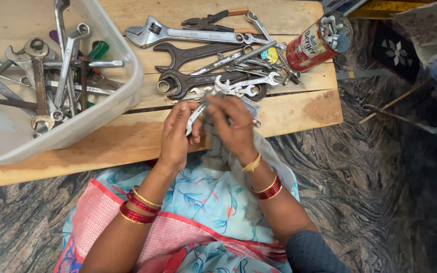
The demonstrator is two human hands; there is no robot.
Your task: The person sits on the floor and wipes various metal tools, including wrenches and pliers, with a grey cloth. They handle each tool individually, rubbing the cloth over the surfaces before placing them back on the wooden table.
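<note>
Spanner (194, 119) in your left hand (174, 135): silver.
Cloth (217, 146) under your right hand (232, 126): grey.
Bangles (137, 207) below the grip: red and gold.
Tin (309, 45) up right of it: red.
Table (299, 108): pale wood grain.

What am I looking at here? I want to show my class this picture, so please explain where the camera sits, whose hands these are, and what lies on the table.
One camera, worn on a person's head, looks down at their own bare hands. The left hand holds a small wrench; the right hand presses a grey cloth against it. On the wooden table lie a pile of wrenches, a red tin of small metal parts lying on its side, and a clear plastic tub of more tools.
</note>
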